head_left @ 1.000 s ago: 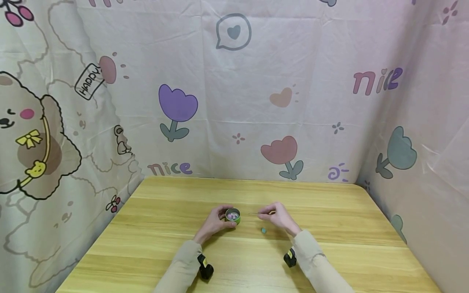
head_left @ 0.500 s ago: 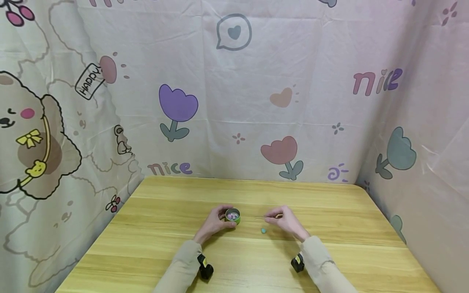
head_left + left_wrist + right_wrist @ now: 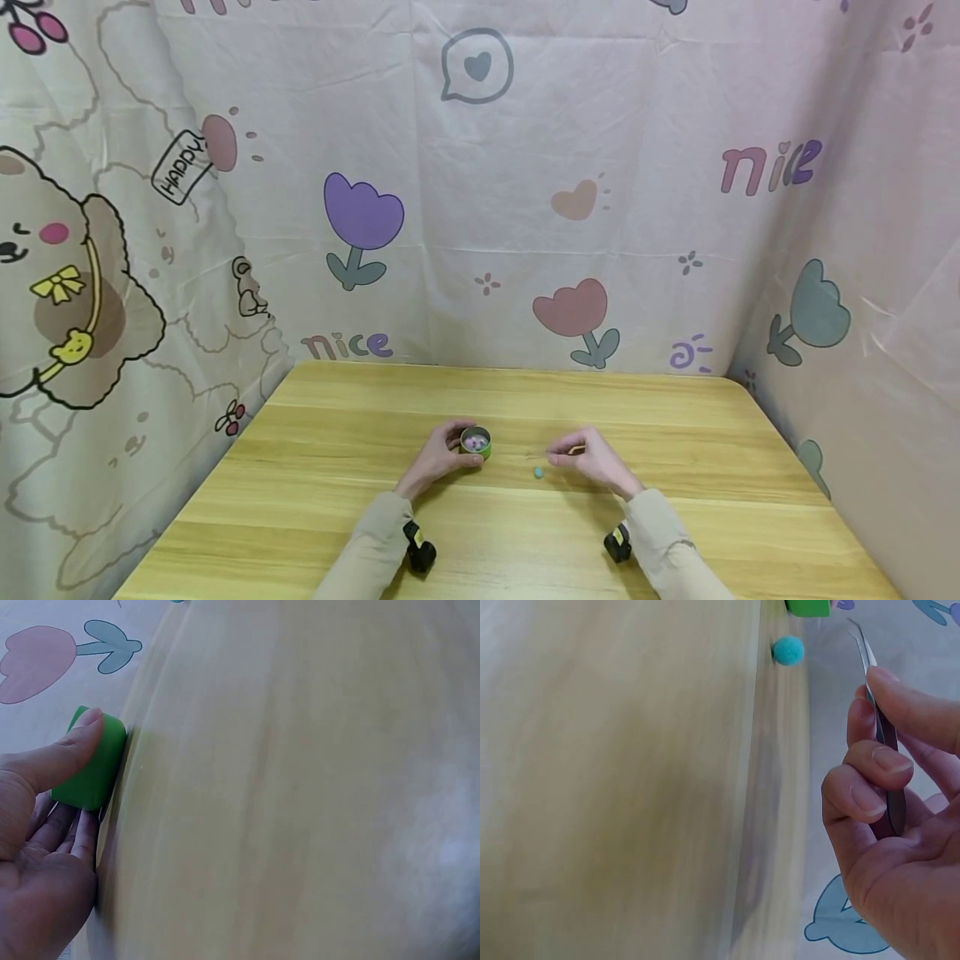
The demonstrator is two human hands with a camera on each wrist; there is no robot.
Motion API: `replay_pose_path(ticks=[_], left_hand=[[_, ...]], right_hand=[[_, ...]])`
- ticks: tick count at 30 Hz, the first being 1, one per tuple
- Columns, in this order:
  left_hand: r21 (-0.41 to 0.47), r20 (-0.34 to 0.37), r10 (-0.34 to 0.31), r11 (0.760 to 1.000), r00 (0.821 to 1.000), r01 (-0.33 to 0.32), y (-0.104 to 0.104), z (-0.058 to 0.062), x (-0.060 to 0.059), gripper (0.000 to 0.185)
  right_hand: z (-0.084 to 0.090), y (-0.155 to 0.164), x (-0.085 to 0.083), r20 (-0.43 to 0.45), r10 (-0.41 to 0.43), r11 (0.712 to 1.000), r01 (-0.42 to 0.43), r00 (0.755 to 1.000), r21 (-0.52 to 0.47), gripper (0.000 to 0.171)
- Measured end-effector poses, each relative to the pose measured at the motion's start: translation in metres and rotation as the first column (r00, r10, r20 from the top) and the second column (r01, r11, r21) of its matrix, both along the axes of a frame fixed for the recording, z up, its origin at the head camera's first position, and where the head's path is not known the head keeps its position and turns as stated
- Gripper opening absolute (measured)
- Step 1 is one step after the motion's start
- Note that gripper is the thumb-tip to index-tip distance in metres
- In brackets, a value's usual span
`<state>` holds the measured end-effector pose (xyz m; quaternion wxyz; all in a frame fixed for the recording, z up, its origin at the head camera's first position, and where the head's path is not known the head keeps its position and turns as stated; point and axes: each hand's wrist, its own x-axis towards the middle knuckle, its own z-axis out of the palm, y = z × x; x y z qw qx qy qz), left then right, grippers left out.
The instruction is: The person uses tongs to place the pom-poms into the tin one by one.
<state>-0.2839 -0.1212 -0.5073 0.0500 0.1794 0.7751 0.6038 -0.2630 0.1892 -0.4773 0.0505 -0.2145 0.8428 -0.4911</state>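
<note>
A small round green container (image 3: 476, 456) stands upright on the table, its top uncovered, with several small pinkish and white pieces inside. My left hand (image 3: 430, 459) holds it from the left, thumb on the near side and fingers behind; the left wrist view shows the thumb on its green wall (image 3: 101, 769). My right hand (image 3: 592, 460) grips dark-handled tweezers (image 3: 886, 733) with fine bent metal tips pointing away from the palm. Nothing is seen between the tips. A fuzzy blue pom-pom (image 3: 788, 650) lies on the table between the hands, apart from the tweezers.
The light wooden table (image 3: 360, 400) reaches back to a printed cloth (image 3: 480, 208) hung behind it and along both sides. Black wrist cameras, such as the left one (image 3: 421, 553), sit under the sleeves.
My right hand has drawn back to the right and slightly nearer with the tweezers, away from the container. The left hand and container stay in place, and so does the pom-pom.
</note>
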Motion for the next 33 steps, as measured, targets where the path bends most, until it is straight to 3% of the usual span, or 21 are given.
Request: replay_pose_path(ticks=[20,33], left_hand=[[-0.002,0.008,0.003,1.0,1.0,-0.003,-0.001,-0.002,-0.002,0.068],[-0.012,0.005,0.01,1.0,1.0,-0.01,0.0,0.0,0.0,0.067]], right_hand=[[-0.007,0.019,0.0,0.051,0.063,0.997,-0.065,0.997,0.048,0.019],[-0.009,0.02,-0.002,0.019,0.062,0.996,-0.063,0.998,0.056,0.016]])
